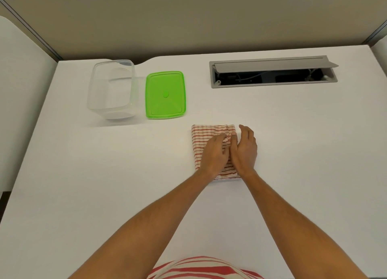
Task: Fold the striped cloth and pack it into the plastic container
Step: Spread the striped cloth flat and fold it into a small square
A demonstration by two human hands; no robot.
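The striped cloth (204,136), white with red stripes, lies folded into a small rectangle on the white table (293,153), right of centre. My left hand (213,155) rests on top of it, fingers pinching a bunched bit of fabric near its right edge. My right hand (245,148) stands on edge against the cloth's right side, thumb touching the same bunched spot, fingers loosely spread. The clear plastic container (112,90) stands open and empty at the back left. Its green lid (165,94) lies flat just right of it.
A grey cable hatch (272,72) with its flap raised is set into the table at the back right. A beige partition wall runs behind the table. More red-striped fabric (201,268) shows at the bottom edge, close to my body.
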